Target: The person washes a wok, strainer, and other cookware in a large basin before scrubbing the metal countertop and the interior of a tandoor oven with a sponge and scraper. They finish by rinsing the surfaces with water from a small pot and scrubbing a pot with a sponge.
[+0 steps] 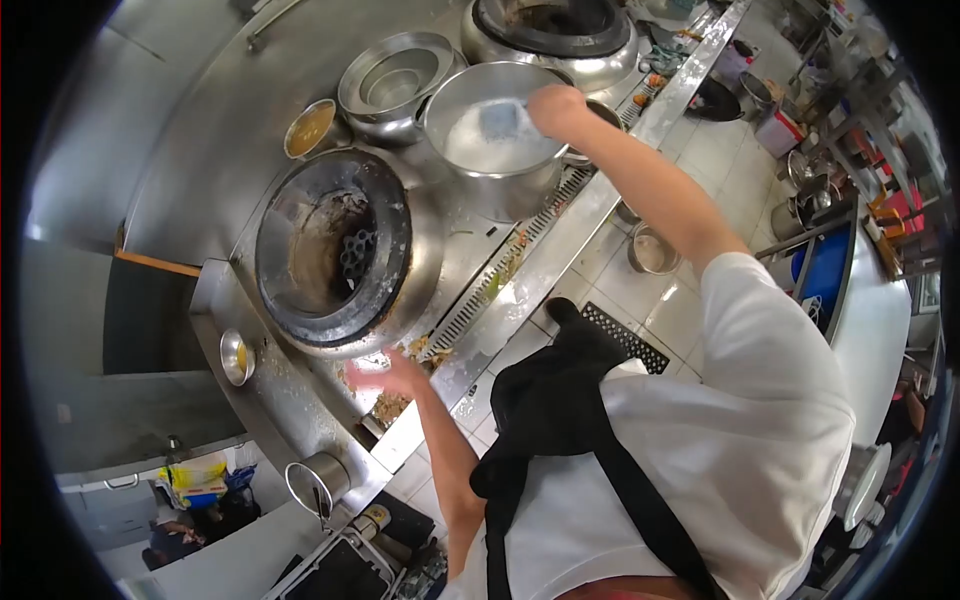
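Observation:
My right hand (557,108) is closed at the rim of a large metal pot (505,190). Beside its fingers, inside the pot, is a blurred blue-grey thing (500,120) over white, foamy-looking contents (470,142); I cannot tell what kind of thing it is. My left hand (388,376) hangs low over the counter with its fingers stretched out, holding nothing. Brownish food scraps (390,407) lie just beneath it. Close above it is the rim of a blackened wok burner (335,255).
A slotted drain channel (480,295) runs along the counter's front edge. Behind the pot stand stacked metal bowls (395,75) and a container of brown liquid (312,130). A second burner (550,40) is at the top. A metal pot (318,480) stands lower left; a bowl (653,250) sits over the tiled floor.

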Demonstrator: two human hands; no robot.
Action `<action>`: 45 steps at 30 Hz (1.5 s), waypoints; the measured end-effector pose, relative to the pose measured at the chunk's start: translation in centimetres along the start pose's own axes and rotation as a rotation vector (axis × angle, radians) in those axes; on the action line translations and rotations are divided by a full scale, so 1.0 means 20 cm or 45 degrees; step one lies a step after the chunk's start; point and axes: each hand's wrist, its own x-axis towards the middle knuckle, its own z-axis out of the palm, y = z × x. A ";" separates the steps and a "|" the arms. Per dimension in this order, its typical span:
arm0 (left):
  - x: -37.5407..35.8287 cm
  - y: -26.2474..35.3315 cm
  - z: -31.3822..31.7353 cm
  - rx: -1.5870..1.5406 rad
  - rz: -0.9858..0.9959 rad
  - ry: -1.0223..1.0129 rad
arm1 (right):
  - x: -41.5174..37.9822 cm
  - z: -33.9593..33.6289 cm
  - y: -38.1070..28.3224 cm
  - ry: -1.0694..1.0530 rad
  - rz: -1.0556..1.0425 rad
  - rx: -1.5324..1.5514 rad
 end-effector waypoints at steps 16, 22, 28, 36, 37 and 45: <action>-0.10 0.93 0.41 -0.542 0.141 -0.738 | 0.81 0.35 -0.08 -1.013 -0.653 -0.039; 0.24 1.56 0.51 -0.729 0.586 -0.515 | 0.59 -0.14 0.25 -0.065 -0.771 0.560; 0.34 1.68 1.53 0.525 0.765 -1.587 | 0.23 0.10 0.34 0.785 -0.594 1.103; -0.17 1.44 2.28 0.611 1.110 -2.039 | 0.01 0.26 0.36 1.018 -0.472 1.219; -0.22 1.46 2.27 0.617 1.092 -2.051 | 0.01 0.26 0.36 1.031 -0.420 1.245; -0.11 1.55 2.26 0.495 1.025 -2.076 | 0.01 0.23 0.35 1.019 -0.352 1.299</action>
